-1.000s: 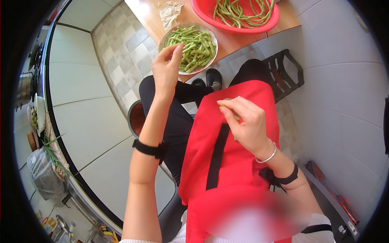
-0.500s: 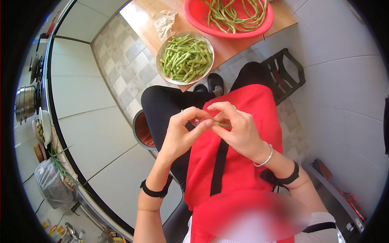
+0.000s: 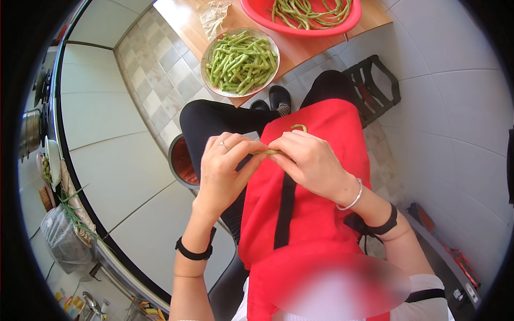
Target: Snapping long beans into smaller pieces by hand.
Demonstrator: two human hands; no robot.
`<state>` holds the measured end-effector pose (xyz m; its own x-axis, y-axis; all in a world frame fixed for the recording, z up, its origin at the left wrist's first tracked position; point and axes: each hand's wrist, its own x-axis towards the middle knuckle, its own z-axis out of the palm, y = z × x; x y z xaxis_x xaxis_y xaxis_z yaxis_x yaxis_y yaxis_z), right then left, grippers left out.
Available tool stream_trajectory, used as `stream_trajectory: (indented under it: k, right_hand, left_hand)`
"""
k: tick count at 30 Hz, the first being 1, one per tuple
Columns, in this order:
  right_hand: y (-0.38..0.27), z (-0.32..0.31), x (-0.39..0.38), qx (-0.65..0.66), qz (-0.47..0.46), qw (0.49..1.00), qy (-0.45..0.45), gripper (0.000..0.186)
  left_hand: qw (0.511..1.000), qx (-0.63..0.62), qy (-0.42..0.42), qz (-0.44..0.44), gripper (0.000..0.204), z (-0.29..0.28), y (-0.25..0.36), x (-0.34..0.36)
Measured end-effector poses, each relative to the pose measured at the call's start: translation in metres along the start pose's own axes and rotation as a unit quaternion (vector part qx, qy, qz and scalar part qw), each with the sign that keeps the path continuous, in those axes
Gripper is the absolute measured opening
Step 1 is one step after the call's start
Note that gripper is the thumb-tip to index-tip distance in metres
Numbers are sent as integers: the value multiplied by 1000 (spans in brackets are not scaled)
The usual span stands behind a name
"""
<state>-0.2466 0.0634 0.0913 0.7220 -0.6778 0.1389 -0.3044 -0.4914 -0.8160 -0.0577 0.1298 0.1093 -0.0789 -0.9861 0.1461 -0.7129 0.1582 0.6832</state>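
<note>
- The left hand [image 3: 227, 160] and the right hand [image 3: 316, 163] meet over the lap, fingertips nearly touching, each pinched closed on a green bean [image 3: 274, 152].
- The bean lies between the two pinches, running roughly from 9 to 3 o'clock. A curved green tip [image 3: 300, 128] pokes out beyond the right knuckles at 12 o'clock; the fingers hide whether it belongs to the same bean.
- It looks thin and probably weighs next to nothing, so a thumb-and-finger pinch should carry it easily.
- It is likely firm but springy: a gentle bend should give, a sharp one should snap it. Hard squeezing could bruise the skin.
- The surface may be a little slick if damp; the pictures do not show whether it is wet.
- The best hold seems to be thumb below and forefinger above, close on both sides of the chosen spot, leaving little bean free to twist.
- Toward 11 o'clock, a plate [image 3: 214, 88] holds short bean pieces [image 3: 241, 61] on the table [image 3: 292, 51]. Just past 12, a red basin [image 3: 300, 31] holds long beans [image 3: 310, 15], which look limper and tangle-prone.
- The red apron [image 3: 321, 224] lies beneath the hands; a bin [image 3: 172, 160] stands toward 9 o'clock.
</note>
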Motion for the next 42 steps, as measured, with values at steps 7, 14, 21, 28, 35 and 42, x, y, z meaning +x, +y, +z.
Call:
stream_trajectory:
  k: [7,14,21,28,35,42]
  right_hand:
    - [4,1,0,-21,20,999,-17,11]
    - [-1,-3,4,260,161,952,-7,9]
    - [-5,4,16,457,210,864,13,24]
    - [-10,-1,16,336,234,912,-13,12]
    - [-14,-7,14,387,233,892,0,12]
    - [-18,-7,16,364,241,899,-35,13]
  left_hand:
    - [998,63,14,11,25,-8,1,2]
    - [856,-462,75,-217,54,-6,-8,-11]
    - [752,-610,37,-247,65,-6,0,-19]
    - [768,-597,30,-228,60,-5,-1,-20]
    - [976,-75,168,-116,31,-4,-9,-17]
    - [976,-129,126,-123,14,-1,7,-11]
